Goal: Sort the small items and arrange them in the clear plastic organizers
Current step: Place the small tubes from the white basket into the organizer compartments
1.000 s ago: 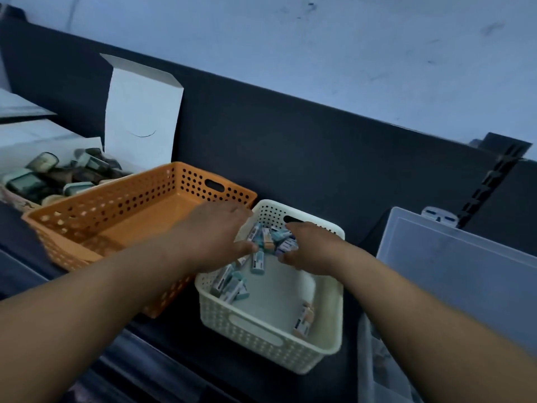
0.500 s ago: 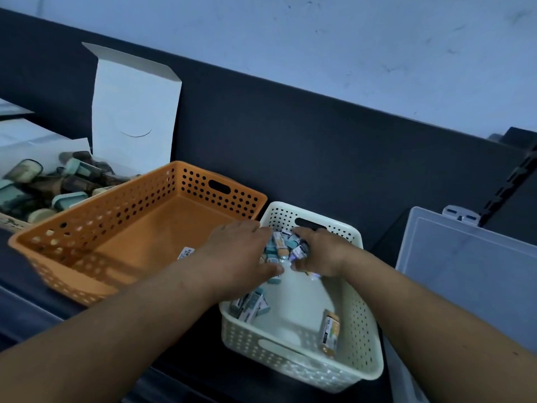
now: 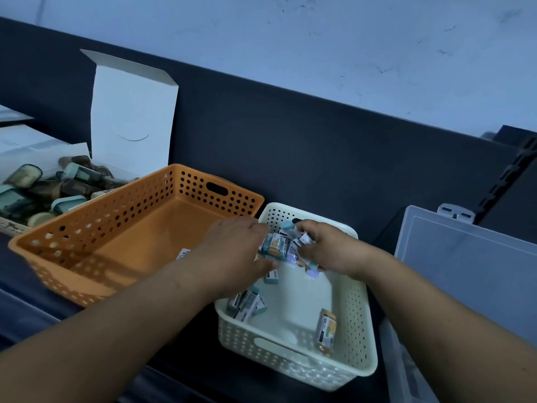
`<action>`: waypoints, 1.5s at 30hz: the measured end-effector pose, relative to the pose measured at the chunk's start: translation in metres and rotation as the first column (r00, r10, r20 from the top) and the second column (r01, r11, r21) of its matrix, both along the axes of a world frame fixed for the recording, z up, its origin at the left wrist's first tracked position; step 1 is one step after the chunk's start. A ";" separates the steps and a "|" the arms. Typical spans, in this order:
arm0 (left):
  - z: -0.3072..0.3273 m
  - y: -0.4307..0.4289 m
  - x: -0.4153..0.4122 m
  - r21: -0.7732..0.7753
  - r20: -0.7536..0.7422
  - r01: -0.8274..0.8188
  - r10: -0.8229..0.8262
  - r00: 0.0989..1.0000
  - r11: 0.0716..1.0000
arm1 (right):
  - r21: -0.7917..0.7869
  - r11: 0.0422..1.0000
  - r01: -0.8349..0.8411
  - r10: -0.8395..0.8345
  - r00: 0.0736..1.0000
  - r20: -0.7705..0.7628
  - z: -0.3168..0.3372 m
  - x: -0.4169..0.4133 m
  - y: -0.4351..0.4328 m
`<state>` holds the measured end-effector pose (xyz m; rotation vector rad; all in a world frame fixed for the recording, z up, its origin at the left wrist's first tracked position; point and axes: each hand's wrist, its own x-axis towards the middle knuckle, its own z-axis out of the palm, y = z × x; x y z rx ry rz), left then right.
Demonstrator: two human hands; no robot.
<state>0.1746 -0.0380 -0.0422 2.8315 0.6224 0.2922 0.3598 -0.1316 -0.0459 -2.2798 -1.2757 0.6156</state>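
**In the white basket: two hands gather a heap of packs**

At the far end of the white basket, the left hand and right hand close in from opposite sides on a heap of small packs. The left fingers lie over the heap with the thumb beneath it. The right fingers are curled round several packs. Working from both sides probably lets many packs be lifted at once for sorting.

More packs stay loose in the basket: a cluster in its near left corner and a single pack against its near right wall. Touching the basket's left side is an orange basket, which holds only a small label. Farther left, an open carton holds larger items, too dim to name. Right of the basket lies a clear organizer with its lid closed, and no packs can be seen in it. All of these rest on a dark counter.
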 end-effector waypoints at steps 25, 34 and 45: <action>0.043 -0.083 0.028 -0.297 0.539 0.118 0.065 0.840 0.948 | 0.273 0.946 0.177 -0.007 0.850 -0.526 0.052 -0.024 -0.125; 0.046 -0.157 0.064 -0.366 0.617 0.258 0.026 0.787 0.894 | 0.318 0.896 0.309 -0.077 0.815 -0.574 0.061 -0.002 -0.214; 0.049 -0.239 0.095 -0.372 0.579 0.365 -0.094 0.810 0.853 | 0.362 0.816 0.451 -0.217 0.819 -0.532 0.067 0.009 -0.321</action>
